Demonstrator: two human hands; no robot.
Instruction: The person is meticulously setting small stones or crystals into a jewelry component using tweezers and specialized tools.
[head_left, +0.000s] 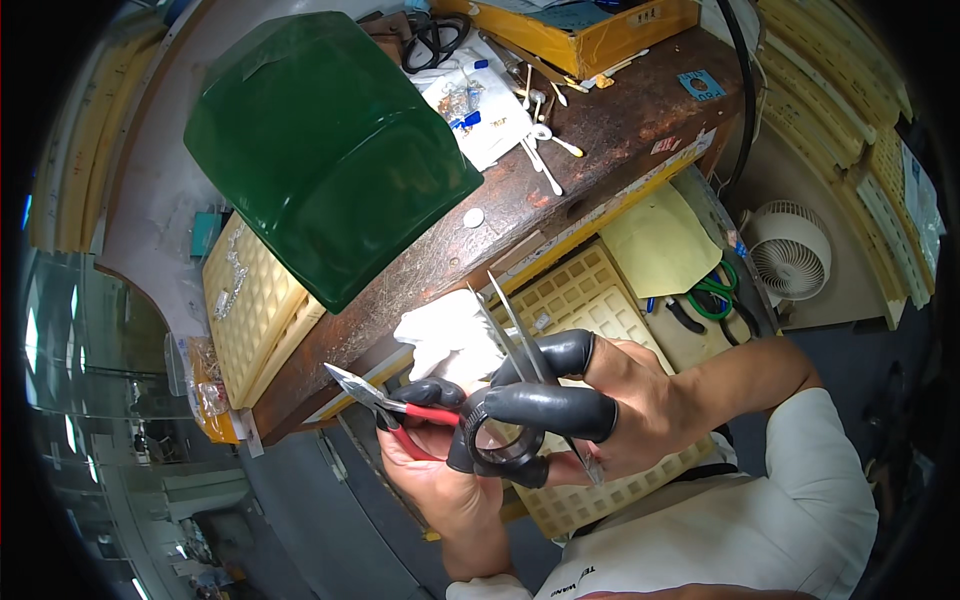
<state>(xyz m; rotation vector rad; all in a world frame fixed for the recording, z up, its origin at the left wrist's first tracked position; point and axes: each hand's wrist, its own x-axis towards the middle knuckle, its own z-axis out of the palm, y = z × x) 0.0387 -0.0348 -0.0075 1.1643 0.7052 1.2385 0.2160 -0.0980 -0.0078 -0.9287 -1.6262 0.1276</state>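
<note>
My left hand (440, 490) is closed round pliers with red handles (432, 413), their bare metal jaws pointing up and left. My right hand (625, 400) grips long metal tweezers (518, 335), tips upward. Black rubber finger cots cover several fingertips on both hands. Between the hands is a round black eye loupe (475, 425), touched by the fingers; which hand bears it I cannot tell. A crumpled white cloth (450, 338) lies just beyond them. Beige gridded trays (560, 512) lie beneath my hands in the pulled-out drawer.
A large green cover (330, 150) stands on the worn brown bench (630, 120). Cotton swabs (545, 170) and a white paper (490, 140) lie beside it, below a yellow box (610, 45). Green-handled pliers (712, 300) sit in the drawer's right. A white fan (790, 250) stands at the right.
</note>
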